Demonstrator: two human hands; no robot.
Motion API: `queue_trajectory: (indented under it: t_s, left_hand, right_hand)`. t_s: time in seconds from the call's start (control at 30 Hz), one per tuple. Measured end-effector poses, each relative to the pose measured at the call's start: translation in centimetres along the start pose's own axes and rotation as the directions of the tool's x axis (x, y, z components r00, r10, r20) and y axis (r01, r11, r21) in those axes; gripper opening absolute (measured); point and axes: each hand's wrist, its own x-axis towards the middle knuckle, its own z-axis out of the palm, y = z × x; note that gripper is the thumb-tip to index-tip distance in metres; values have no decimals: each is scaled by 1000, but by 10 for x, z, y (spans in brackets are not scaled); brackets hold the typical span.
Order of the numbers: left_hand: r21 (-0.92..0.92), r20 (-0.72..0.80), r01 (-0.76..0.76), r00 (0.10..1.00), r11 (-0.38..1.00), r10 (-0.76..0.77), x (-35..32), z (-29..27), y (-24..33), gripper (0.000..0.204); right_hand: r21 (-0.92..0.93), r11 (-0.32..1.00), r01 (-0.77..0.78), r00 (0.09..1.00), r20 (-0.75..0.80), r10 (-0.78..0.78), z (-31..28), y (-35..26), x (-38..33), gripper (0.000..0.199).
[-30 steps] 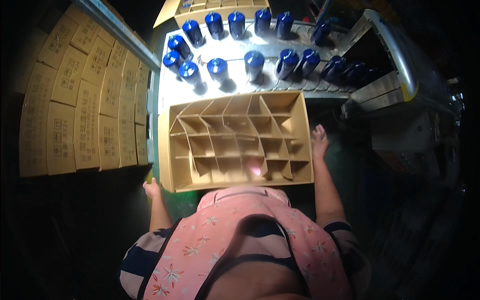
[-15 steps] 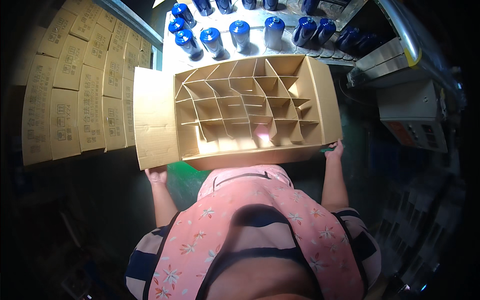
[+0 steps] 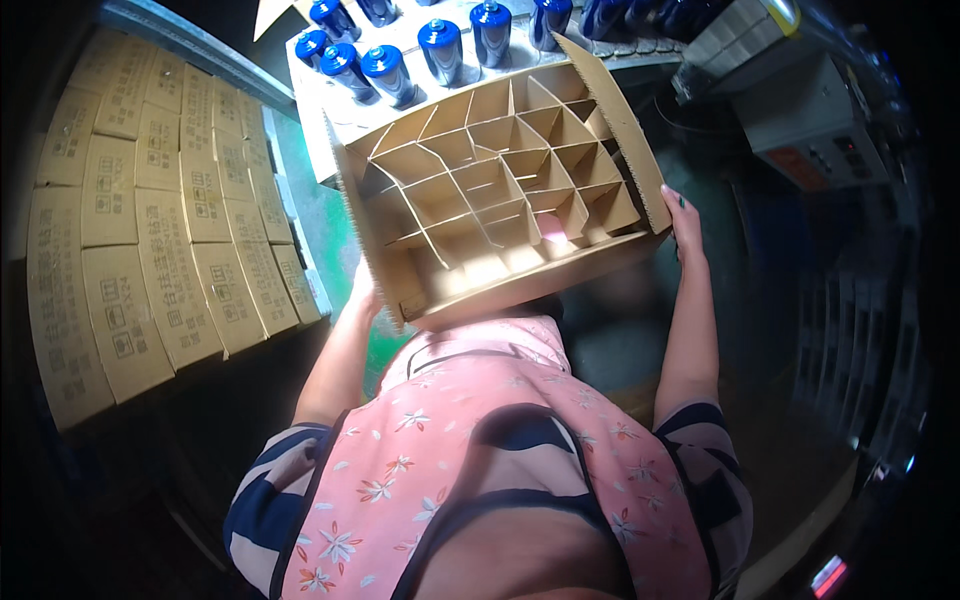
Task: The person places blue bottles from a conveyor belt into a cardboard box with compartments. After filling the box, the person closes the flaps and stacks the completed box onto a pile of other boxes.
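Observation:
A cardboard box [image 3: 540, 285] with a grid of cardboard dividers inside is held in front of my body, turned with its right end farther away. Its top is open and the compartments that show hold no bottles. At the left end my left hand [image 3: 366, 290] is against the outside of the raised left flap [image 3: 362, 220], its fingers mostly hidden behind the cardboard. My right hand [image 3: 683, 218] grips the right end beside the right flap [image 3: 628, 140], fingers bent round its edge. A small pink patch [image 3: 551, 228] shows in one near compartment.
Several dark blue bottles [image 3: 440, 52] stand on a light table [image 3: 320, 135] beyond the box. Stacked closed cartons [image 3: 150, 270] fill the left side. At the right is a pale metal control cabinet [image 3: 815, 125]. A green floor [image 3: 325, 215] shows between cartons and box.
The box has turned counterclockwise, its right end swinging away from me. Both end flaps, spread outward before, now stand more upright. Both hands have moved farther forward along the box ends.

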Motion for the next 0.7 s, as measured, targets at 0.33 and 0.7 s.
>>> queue_trajectory:
  t_s: [0.33, 0.7]
  left_hand:
    - [-125, 190, 195, 967, 973, -170, -45, -33, -8, 58]
    - [114, 193, -670, 740, 734, 645, 35, -50, 148, 54]
  right_hand:
    - [-524, 820, 231, 762, -427, -487, 76, 9, -91, 37]
    - [-478, 661, 579, 815, 308, -491, 304, -14, -226, 49]
